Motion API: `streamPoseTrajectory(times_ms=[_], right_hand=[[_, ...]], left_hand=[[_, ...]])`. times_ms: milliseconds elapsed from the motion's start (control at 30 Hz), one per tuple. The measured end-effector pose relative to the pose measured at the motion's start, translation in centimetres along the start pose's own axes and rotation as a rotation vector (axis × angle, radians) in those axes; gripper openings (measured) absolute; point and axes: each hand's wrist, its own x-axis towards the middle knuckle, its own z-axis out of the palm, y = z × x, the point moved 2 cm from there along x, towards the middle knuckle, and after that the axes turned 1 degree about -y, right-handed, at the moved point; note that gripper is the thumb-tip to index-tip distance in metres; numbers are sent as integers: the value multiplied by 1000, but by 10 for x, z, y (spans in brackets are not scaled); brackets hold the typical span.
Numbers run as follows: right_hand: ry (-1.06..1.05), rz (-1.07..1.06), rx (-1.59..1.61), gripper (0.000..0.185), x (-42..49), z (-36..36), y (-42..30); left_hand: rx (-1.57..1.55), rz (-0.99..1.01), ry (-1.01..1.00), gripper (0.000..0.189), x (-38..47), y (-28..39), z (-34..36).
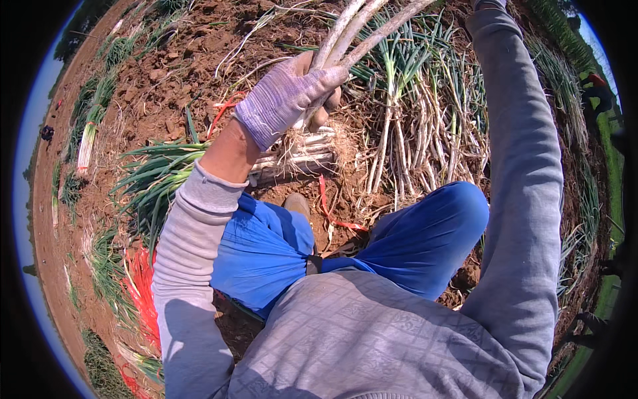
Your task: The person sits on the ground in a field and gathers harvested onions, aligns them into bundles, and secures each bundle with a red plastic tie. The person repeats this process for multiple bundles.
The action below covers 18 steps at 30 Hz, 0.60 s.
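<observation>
My left hand (294, 95), in a dusty purple knit glove with worn fingertips, grips a few thick white green onion stalks (344, 35). Their roots hang just under my fingers, while the tops run out of the picture's upper edge. Below that hand lies a pile of trimmed-looking white stalks (304, 157) with matted roots; green leaves (164, 174) fan out on its left side. Of my right hand (489, 4) only the cuff end shows at the top edge, so its fingers are hidden. Nearest to that arm are loose green onions (423, 124) spread on the soil.
Red plastic ribbon (326, 204) lies between my knees, and a heap of red strips (142, 289) is at my left. A tied onion bundle (89, 134) rests farther off. Another person (595, 92) is at the far right. Brown clods (174, 85) cover the ground.
</observation>
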Motion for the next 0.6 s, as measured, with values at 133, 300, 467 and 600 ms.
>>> streamPoseTrajectory(times_ms=[133,300,467,600], right_hand=[[95,191,-520,81,-84,-19,94],[-53,831,-156,79,-304,-8,255],[-97,914,44,58,-401,-2,308],[-274,823,-56,50,-396,-9,304]], left_hand=[[-285,-151,83,35,73,-132,32],[-464,-569,212,53,94,-279,99],[-448,-620,106,46,91,-351,125],[-318,-525,108,45,83,-345,118]])
